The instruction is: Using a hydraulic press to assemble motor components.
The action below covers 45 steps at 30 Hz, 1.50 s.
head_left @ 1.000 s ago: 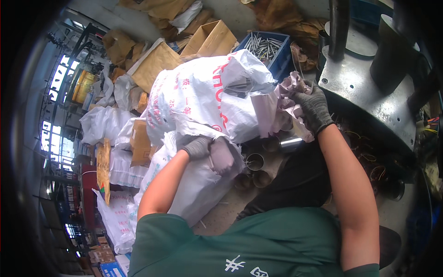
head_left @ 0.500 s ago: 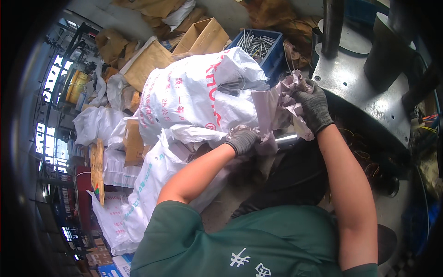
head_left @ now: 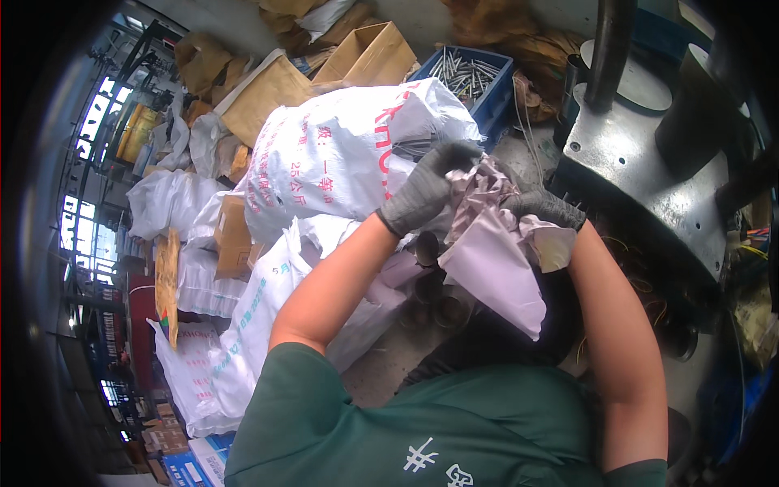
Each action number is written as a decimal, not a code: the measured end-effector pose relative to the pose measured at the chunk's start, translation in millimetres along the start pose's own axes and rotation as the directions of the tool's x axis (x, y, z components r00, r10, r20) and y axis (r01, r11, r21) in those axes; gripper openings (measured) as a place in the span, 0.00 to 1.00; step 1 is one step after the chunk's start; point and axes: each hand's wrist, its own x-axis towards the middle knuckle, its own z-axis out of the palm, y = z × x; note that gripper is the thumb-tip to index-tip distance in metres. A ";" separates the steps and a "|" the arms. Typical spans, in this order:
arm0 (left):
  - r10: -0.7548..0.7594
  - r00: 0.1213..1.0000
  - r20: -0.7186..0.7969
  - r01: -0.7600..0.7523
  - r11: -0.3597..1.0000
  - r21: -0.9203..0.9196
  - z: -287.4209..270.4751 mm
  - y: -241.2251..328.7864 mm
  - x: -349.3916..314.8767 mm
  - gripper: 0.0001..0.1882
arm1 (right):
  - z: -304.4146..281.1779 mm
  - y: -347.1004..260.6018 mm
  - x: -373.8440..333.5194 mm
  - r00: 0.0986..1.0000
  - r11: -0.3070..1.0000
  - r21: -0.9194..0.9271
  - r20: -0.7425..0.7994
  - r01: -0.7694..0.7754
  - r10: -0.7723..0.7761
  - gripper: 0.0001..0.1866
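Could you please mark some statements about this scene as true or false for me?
1. The left hand and the right hand both wear grey gloves. True.
2. Only the right hand is on the crumpled paper. False: the left hand is on it too.
3. The blue bin holds slender metal pieces. True.
4. The open cardboard box stands to the right of the blue bin in the picture. False: it stands to the left.
5. The person's shirt is red. False: it is green.
6. A white sack with red print lies left of the crumpled paper in the picture. True.
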 end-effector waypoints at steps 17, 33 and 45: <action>-0.910 -0.037 -0.413 0.548 0.327 -0.770 -36.8 -233.6 -289.1 0.22 | 0.2 -8.3 16.8 0.559 0.868 -0.197 -0.695 0.456 -0.452 0.26; -0.592 0.635 -0.496 0.761 0.368 0.535 -53.8 -56.9 -204.1 0.16 | 8.4 -2.7 15.2 0.625 0.840 -0.157 -0.600 0.520 -0.499 0.27; 0.235 0.912 -0.337 -0.239 0.971 0.032 59.5 2.3 -51.8 0.40 | 23.4 16.8 20.1 0.845 0.856 -0.516 -0.445 0.027 -0.295 0.35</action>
